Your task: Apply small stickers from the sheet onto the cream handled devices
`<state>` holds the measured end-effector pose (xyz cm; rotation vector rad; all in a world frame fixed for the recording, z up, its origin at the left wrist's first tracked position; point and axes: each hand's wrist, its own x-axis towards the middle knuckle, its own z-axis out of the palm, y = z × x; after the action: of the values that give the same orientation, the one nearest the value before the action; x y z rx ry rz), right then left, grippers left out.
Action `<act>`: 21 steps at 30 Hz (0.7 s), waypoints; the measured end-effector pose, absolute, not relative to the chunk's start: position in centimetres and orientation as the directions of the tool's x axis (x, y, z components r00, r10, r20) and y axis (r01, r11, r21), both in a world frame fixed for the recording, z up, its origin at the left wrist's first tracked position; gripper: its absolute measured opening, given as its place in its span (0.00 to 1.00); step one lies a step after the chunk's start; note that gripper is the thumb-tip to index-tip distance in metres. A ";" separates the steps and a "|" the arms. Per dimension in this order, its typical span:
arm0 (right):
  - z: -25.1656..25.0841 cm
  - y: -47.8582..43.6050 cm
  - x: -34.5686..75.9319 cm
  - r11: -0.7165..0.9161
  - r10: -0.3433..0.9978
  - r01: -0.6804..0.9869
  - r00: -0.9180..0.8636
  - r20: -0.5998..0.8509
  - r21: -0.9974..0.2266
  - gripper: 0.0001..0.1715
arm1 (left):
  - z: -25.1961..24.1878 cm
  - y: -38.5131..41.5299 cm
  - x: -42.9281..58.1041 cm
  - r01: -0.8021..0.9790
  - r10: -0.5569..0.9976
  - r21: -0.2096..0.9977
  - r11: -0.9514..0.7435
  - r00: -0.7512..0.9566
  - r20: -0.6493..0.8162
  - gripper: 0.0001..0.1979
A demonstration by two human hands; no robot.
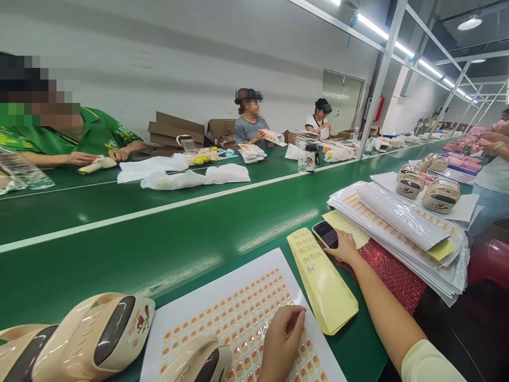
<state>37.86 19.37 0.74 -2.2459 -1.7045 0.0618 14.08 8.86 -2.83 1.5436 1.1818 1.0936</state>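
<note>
My left hand (281, 339) is over a white sheet (274, 261) with rows of small orange and yellow stickers. Its thumb and fingertips are pinched together; what they hold, if anything, is too small to name. Just left of it, a beige plastic item (199, 361) with a dark window lies on the sheet. My right hand (344, 246) has its fingers round a dark-screened phone (326, 235), beside a yellow label strip (326, 281). Two larger beige items (95, 334) stand at the lower left.
Stacked sticker sheets in plastic (397, 228) lie right of my right arm, with more beige items (441, 196) behind. Red bubble wrap (389, 273) is under the stack's edge. People sit across the green table (178, 217). A metal post (382, 85) stands beyond the bottles (310, 158).
</note>
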 end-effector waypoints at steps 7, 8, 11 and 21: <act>0.9 19.5 37.3 -0.270 0.932 0.916 0.326 0.157 -0.298 0.39 | -3.0 8.9 14.0 0.215 0.972 0.961 -0.175 0.192 0.134 0.16; 1.0 19.5 37.3 -0.272 0.931 0.913 0.330 0.158 -0.305 0.38 | -2.9 9.0 13.9 0.210 0.970 0.962 -0.174 0.205 0.131 0.15; 1.5 19.3 37.2 -0.263 0.930 0.906 0.330 0.164 -0.331 0.39 | -2.9 9.3 13.8 0.200 0.967 0.964 -0.174 0.218 0.129 0.14; 5.3 9.8 25.0 0.851 0.520 0.355 -0.673 0.526 -0.388 0.20 | -4.2 9.8 14.7 0.175 0.973 0.970 -0.169 0.189 0.136 0.13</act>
<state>24.95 9.85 5.32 -0.6337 -2.3750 0.3345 14.73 9.79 -4.19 1.5423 1.1346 1.0900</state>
